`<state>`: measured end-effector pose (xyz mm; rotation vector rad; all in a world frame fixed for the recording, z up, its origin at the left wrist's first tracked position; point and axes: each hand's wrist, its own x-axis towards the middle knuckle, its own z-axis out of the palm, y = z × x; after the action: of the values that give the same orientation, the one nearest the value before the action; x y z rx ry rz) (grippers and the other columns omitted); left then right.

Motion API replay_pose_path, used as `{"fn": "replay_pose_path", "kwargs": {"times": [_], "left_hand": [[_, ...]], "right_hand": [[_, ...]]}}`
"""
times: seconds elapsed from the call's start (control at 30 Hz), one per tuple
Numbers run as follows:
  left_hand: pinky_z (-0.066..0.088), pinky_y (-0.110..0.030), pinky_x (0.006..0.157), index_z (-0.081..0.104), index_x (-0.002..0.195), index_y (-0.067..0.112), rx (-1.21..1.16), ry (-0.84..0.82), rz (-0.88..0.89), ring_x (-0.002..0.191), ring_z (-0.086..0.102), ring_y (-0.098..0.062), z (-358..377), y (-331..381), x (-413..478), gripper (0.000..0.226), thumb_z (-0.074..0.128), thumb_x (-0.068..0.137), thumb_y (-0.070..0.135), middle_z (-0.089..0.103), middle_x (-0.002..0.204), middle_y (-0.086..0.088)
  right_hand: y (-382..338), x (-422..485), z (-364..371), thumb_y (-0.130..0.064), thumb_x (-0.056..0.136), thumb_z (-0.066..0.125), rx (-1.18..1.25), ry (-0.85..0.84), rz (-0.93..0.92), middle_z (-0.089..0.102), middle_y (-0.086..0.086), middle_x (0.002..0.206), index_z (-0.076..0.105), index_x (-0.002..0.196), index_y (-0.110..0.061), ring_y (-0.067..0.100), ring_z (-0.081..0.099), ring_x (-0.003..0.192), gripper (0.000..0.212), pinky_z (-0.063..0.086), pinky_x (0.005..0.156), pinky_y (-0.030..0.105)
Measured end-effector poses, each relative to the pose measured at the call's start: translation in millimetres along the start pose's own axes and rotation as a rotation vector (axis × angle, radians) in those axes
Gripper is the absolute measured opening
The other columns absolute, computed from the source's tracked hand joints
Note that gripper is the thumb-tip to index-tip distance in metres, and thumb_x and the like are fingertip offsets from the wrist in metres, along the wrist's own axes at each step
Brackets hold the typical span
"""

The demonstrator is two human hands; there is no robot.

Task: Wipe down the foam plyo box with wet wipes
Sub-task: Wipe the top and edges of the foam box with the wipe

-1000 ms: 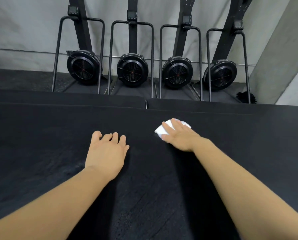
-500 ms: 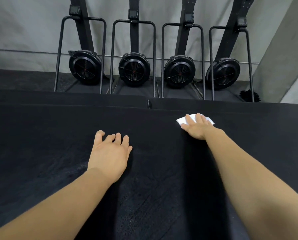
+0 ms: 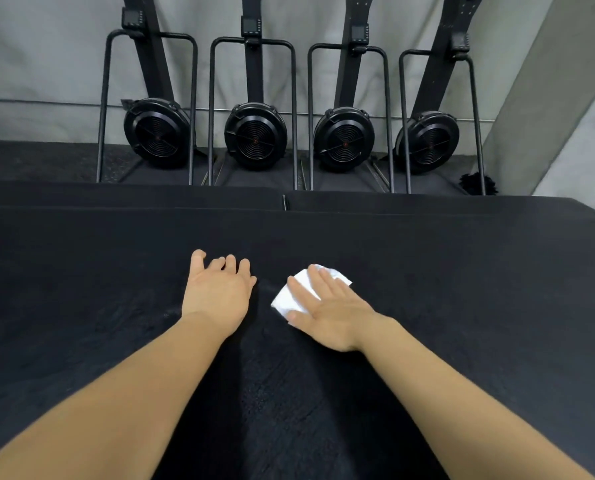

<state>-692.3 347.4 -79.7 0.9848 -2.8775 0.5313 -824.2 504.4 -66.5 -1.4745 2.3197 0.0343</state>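
The black foam plyo box (image 3: 462, 306) fills the lower half of the head view, its top facing me. My right hand (image 3: 330, 310) lies flat with straight fingers, pressing a folded white wet wipe (image 3: 289, 297) onto the box top near the middle. The wipe shows to the left of and beyond the fingers. My left hand (image 3: 218, 292) rests palm down on the box just left of the wipe, fingers loosely bent, holding nothing.
Beyond the box's far edge lie two lower black pads (image 3: 126, 197) with a seam between them. Several black fan-wheel exercise machines (image 3: 254, 136) with tube frames stand in a row against the grey wall. A concrete pillar (image 3: 566, 109) rises at the right.
My right hand has slid the wipe back toward me and to the left, from near the far edge to beside my left hand. The left hand has stayed put.
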Motion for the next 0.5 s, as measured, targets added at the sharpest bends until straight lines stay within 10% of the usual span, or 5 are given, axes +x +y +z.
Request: {"fn": "replay_pose_path", "kwargs": {"times": [0.5], "left_hand": [[0.005,-0.046,0.107,0.045,0.137,0.023,0.034,0.043,-0.01,0.119,0.053,-0.018,10,-2,2,0.055,0.008,0.1,0.038,0.058,0.126,0.007]], "right_hand": [[133,77,-60,-0.058,0.1,0.019,0.069,0.123,0.489,-0.015,0.003,0.164,-0.004,0.157,-0.03,0.02,-0.018,0.149,0.067,-0.005,0.121,0.043]]}}
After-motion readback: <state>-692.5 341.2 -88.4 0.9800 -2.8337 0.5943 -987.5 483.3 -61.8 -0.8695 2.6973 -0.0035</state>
